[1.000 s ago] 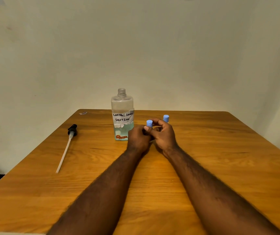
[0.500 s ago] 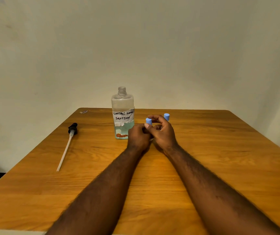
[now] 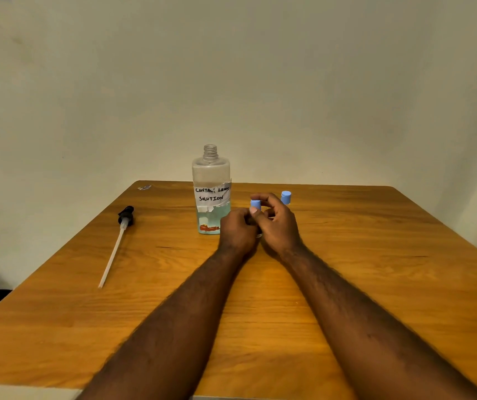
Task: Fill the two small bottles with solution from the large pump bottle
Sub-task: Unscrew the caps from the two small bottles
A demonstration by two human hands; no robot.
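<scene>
The large clear bottle (image 3: pixel 211 194), labelled "contact lens solution", stands open-necked at the table's far middle with a little blue liquid at its bottom. Its black pump head with a long white tube (image 3: pixel 117 241) lies on the table to the left. My left hand (image 3: pixel 238 232) grips the body of a small bottle, which it mostly hides. My right hand (image 3: pixel 277 223) pinches that bottle's blue cap (image 3: pixel 255 204) with thumb and forefinger. A second small bottle shows only its blue cap (image 3: pixel 286 196) behind my right hand.
The wooden table (image 3: pixel 375 269) runs to a plain wall at the back. A small scrap (image 3: pixel 144 187) lies near the far left corner. A dark shape sits off the table's left edge.
Both hands have stayed together on the small bottle. My right fingers have shifted slightly on the blue cap.
</scene>
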